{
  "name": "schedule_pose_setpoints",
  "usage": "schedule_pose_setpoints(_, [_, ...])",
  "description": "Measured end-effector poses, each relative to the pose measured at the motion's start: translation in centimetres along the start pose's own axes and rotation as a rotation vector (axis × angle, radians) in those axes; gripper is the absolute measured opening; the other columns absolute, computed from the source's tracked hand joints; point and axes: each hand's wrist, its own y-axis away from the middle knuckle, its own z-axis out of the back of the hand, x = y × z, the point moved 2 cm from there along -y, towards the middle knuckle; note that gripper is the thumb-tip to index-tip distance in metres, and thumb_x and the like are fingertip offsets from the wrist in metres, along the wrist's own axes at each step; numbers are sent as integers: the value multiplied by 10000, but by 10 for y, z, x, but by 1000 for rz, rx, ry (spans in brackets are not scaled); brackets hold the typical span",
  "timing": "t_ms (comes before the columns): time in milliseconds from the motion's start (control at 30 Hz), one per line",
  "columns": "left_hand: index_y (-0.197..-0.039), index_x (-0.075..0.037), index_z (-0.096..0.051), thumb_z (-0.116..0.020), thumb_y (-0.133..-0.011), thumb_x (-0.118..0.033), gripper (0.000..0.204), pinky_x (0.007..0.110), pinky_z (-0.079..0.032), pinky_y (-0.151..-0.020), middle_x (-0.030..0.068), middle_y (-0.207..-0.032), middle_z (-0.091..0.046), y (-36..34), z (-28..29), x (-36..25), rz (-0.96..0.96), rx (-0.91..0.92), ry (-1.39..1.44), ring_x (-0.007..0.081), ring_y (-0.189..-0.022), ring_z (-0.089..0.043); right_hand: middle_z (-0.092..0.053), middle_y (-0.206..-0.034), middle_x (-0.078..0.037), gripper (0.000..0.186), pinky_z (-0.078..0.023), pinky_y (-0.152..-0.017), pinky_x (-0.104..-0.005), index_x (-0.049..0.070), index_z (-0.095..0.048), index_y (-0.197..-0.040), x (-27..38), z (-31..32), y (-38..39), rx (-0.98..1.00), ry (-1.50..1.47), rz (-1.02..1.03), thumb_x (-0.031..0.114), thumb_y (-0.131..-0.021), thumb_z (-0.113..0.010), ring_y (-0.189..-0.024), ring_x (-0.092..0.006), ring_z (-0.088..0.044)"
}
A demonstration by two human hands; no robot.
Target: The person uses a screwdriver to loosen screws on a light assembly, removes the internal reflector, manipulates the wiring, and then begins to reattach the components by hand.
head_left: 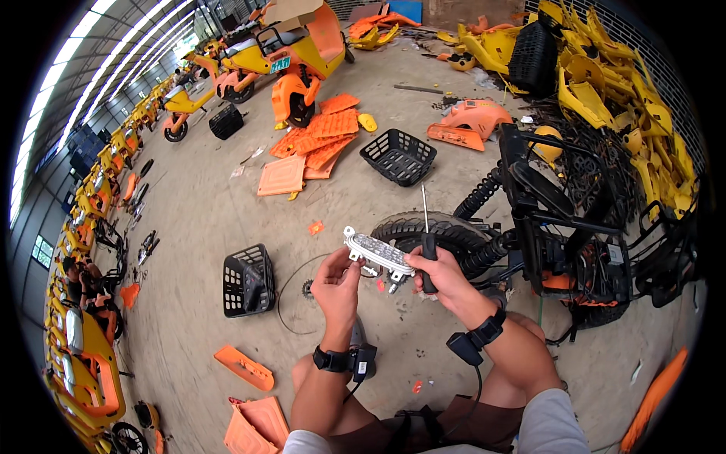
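An oval lamp [378, 250] with a clear ribbed lens and a white housing with mounting tabs is held up in front of me, between both hands. My left hand [336, 286] is closed, thumb and fingertips pinching beside a tab at the lamp's left end. My right hand [452, 286] grips a screwdriver [429, 257] by its black handle, its metal shaft pointing up and away. The thumb of that hand also presses the lamp's right end. Behind the lamp lies the rear tyre [446, 224] of a stripped scooter frame [556, 212].
Black plastic baskets stand on the floor, one [249, 280] at left and one [398, 157] ahead. Orange panels [325, 132] lie stacked beyond, near yellow-orange scooters [310, 60]. Yellow body parts [590, 83] pile up at far right. A loose orange panel [244, 367] lies at near left.
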Motion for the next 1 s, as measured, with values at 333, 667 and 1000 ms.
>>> schedule_pose_setpoints(333, [-1146,95,-565,-665,-857,64,307,316,-543,-862,148,-1024,-667,1,-1,4,76,-14,62,205,-932,-669,-576,-748,-17,218,-483,-462,-277,42,-563,-948,-2,-1,-1,-30,73,89,177,-873,-716,-533,-84,-539])
schedule_pose_setpoints(667, [-1169,83,-547,-646,-834,116,351,315,-540,-872,141,-1135,-614,-1,2,9,71,-35,153,202,-958,-651,-590,-749,-31,205,-471,-457,-268,31,-562,-936,-4,-1,-2,-41,119,116,149,-870,-717,-532,-85,-547])
schedule_pose_setpoints(1000, [-1129,69,-576,-676,-827,96,319,282,-534,-852,109,-1076,-632,-3,7,10,46,-72,95,171,-937,-636,-590,-746,-37,210,-466,-453,-263,26,-560,-933,-5,-2,-2,-34,129,143,148,-870,-718,-519,-86,-546])
